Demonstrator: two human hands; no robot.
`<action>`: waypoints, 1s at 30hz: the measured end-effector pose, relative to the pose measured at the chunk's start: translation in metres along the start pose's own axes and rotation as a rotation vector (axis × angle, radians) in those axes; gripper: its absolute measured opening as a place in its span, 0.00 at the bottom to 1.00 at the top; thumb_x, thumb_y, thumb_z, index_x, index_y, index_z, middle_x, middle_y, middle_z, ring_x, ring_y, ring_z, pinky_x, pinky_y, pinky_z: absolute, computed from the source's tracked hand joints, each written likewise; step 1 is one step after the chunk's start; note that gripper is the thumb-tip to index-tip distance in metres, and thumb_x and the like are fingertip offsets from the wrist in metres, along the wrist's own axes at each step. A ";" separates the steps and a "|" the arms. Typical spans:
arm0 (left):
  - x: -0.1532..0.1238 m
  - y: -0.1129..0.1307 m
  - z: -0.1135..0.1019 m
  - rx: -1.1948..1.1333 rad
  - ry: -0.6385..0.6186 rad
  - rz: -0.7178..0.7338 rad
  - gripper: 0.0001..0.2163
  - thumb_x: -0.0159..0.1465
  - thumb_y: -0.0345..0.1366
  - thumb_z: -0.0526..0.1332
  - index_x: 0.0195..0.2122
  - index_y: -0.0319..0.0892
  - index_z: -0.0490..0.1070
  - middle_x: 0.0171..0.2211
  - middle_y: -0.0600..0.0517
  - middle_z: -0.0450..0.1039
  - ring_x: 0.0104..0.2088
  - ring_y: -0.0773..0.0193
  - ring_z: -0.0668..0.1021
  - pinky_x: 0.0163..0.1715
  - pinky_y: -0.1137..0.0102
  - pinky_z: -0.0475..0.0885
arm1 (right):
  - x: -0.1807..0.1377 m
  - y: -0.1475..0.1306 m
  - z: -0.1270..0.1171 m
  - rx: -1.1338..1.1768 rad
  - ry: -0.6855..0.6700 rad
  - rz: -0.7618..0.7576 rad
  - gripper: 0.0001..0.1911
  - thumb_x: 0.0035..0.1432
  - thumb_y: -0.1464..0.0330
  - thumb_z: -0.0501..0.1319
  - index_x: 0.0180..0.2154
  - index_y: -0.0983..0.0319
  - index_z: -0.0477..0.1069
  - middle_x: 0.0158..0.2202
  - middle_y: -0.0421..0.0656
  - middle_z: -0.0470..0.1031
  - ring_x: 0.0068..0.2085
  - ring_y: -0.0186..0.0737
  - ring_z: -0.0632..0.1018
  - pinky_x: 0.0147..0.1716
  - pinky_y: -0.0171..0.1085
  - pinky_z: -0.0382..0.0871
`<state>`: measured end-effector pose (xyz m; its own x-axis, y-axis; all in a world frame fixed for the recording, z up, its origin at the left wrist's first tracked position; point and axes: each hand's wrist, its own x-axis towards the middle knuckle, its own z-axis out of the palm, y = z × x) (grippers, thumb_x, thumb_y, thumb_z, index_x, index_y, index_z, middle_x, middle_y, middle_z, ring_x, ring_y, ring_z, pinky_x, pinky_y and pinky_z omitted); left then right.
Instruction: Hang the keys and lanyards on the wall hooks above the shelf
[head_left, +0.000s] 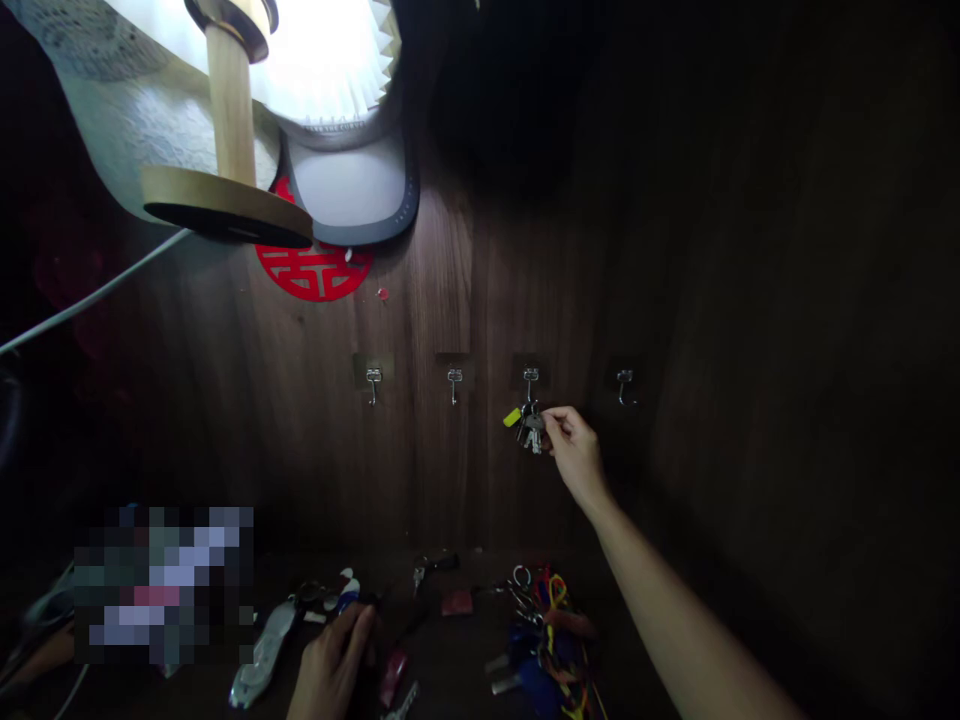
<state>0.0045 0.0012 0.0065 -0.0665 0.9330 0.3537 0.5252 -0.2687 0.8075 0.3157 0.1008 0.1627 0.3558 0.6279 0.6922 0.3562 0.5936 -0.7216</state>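
Note:
My right hand point(576, 452) pinches a bunch of keys point(533, 436) with a yellow tag point(512, 417), right below the third metal hook point(531, 378) on the dark wood panel. Whether the key ring sits on the hook or just in front of it, I cannot tell. Low on the surface, my left hand point(330, 660) has its fingers curled together beside a blue and white item point(348, 592). Its fingertips are partly hidden, and what they hold is unclear. A clear, elongated keychain piece point(262, 655) lies to its left.
Other hooks point(374, 380) point(454, 380) point(625, 380) line the panel. A lit lamp with a wooden base point(225, 200) juts in at upper left, before a grey cap point(352, 190) and red cut-out ornament point(315, 272). Below lie small keys point(420, 572), a pink item point(393, 675) and colourful cords point(556, 595).

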 end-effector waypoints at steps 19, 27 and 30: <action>0.001 0.002 -0.013 -0.165 0.087 0.002 0.21 0.61 0.54 0.49 0.28 0.42 0.71 0.18 0.56 0.68 0.26 0.61 0.74 0.32 0.71 0.67 | -0.114 0.013 0.011 0.006 -0.205 0.235 0.15 0.50 0.59 0.57 0.36 0.62 0.68 0.26 0.42 0.73 0.23 0.35 0.72 0.20 0.32 0.63; 0.000 0.001 -0.016 -0.207 0.160 -0.001 0.20 0.63 0.52 0.47 0.30 0.42 0.70 0.20 0.56 0.69 0.27 0.60 0.74 0.35 0.68 0.67 | -0.168 -0.009 0.038 -0.181 -0.657 0.193 0.09 0.56 0.66 0.53 0.37 0.59 0.70 0.34 0.41 0.75 0.34 0.38 0.75 0.33 0.34 0.67; 0.000 0.001 -0.019 -0.210 0.192 -0.007 0.20 0.63 0.51 0.46 0.29 0.43 0.69 0.20 0.55 0.68 0.28 0.60 0.74 0.35 0.68 0.67 | -0.186 -0.025 0.048 -0.252 -0.812 0.128 0.09 0.57 0.70 0.52 0.35 0.57 0.71 0.35 0.39 0.76 0.36 0.38 0.75 0.36 0.34 0.65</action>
<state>-0.0114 -0.0032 0.0165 -0.2395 0.8781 0.4143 0.3383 -0.3245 0.8833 0.1994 -0.0067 0.0511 -0.2881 0.9051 0.3126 0.5706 0.4244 -0.7030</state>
